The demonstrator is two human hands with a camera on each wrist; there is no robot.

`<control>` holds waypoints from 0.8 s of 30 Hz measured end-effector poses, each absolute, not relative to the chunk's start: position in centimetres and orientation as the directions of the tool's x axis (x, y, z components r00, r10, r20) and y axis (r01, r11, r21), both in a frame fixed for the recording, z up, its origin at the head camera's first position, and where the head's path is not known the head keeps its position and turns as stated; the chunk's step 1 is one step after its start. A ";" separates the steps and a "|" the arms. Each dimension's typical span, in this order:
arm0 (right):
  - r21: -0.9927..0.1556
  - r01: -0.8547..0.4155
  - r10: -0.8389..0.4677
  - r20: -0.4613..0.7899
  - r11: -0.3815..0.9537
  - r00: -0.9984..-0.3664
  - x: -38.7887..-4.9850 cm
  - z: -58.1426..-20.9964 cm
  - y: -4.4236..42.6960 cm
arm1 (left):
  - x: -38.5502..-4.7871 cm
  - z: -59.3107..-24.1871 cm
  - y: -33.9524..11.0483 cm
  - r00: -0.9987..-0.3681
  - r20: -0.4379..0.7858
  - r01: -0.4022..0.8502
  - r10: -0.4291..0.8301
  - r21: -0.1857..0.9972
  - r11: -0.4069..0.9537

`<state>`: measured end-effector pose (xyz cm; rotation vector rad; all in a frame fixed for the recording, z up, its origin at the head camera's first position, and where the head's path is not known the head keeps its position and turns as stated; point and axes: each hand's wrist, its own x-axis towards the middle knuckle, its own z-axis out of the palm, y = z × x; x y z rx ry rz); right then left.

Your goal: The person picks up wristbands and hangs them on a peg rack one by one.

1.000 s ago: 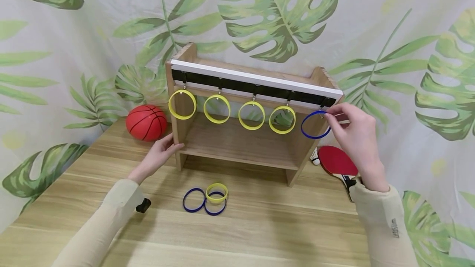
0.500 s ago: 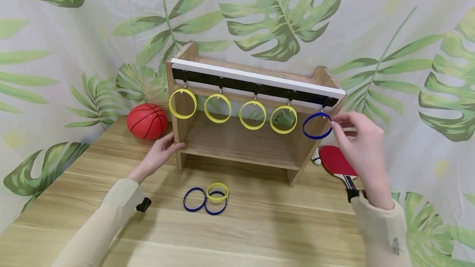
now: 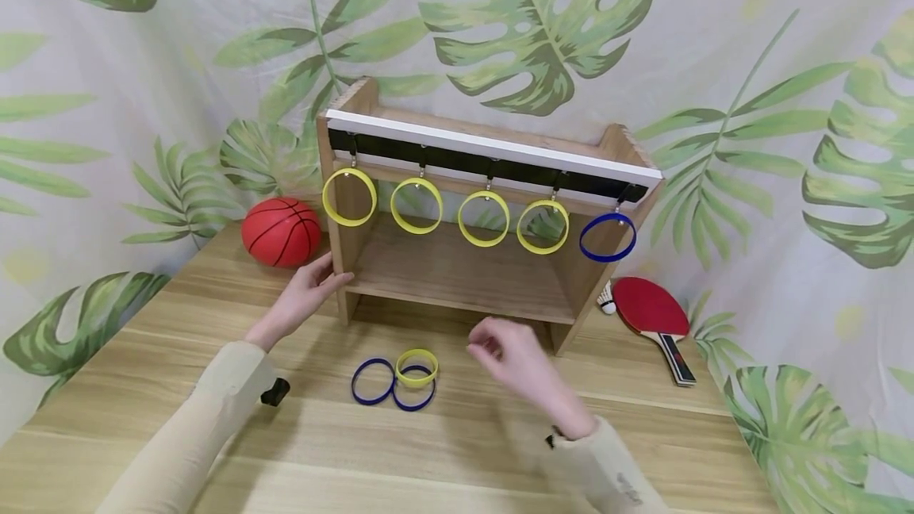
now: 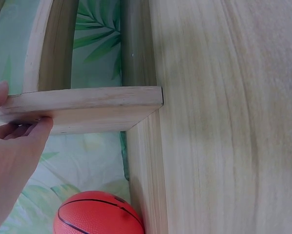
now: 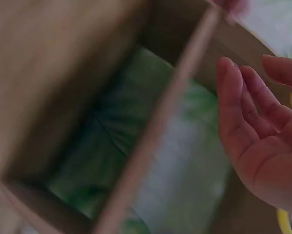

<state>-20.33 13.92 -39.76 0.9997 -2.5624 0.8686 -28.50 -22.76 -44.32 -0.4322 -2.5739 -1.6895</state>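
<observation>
Here, left hand (image 3: pixel 301 292) around a flat, grained wooden side panel (image 4: pixel 107 98)

Head view overlooks the shelf (image 3: pixel 457 270), wrist views closer.

A brown wooden rack (image 3: pixel 460 266) stands on the wood-grain worktop (image 3: pixel 357 466) between a red round ball (image 3: pixel 282 232), left, and a red wooden bat (image 3: pixel 650 305), right, with four yellow hoops (image 3: pixel 350 224) and, rightmost, a blue hoop (image 3: pixel 606 259) hanging along its front and two blue rings (image 3: pixel 372 402) and a yellow ring (image 3: pixel 416 383) before it.

Soft shadows cross the pale wood-grain table (image 3: pixel 357 458) between its side edges; the right-wrist view (dimmer) is largely blurred.
</observation>
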 end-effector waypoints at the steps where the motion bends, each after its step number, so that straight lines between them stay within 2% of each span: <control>1: -0.456 -0.666 -0.548 0.381 0.590 -0.745 -20.5 -41.0 13.2 | -28.5 -44.3 -22.8 -0.961 0.179 0.248 0.211 0.895 0.370; 5: -0.470 -0.603 -0.578 0.217 0.645 -0.787 -21.4 -44.7 11.2 | -28.5 -44.3 -22.8 -0.961 0.176 0.243 0.213 0.903 0.353; 9: -0.470 -0.544 -0.553 0.135 0.695 -0.822 -22.5 -46.6 10.2 | -28.4 -44.3 -22.7 -0.960 0.175 0.243 0.217 0.907 0.344; 17: -0.537 -0.423 -0.500 0.003 0.730 -0.866 -23.8 -47.7 8.9 | -28.3 -44.2 -22.8 -0.961 0.176 0.244 0.214 0.903 0.354; 24: -0.561 -0.372 -0.465 -0.027 0.740 -0.885 -24.1 -47.6 8.3 | -28.4 -44.3 -22.8 -0.960 0.178 0.246 0.217 0.906 0.345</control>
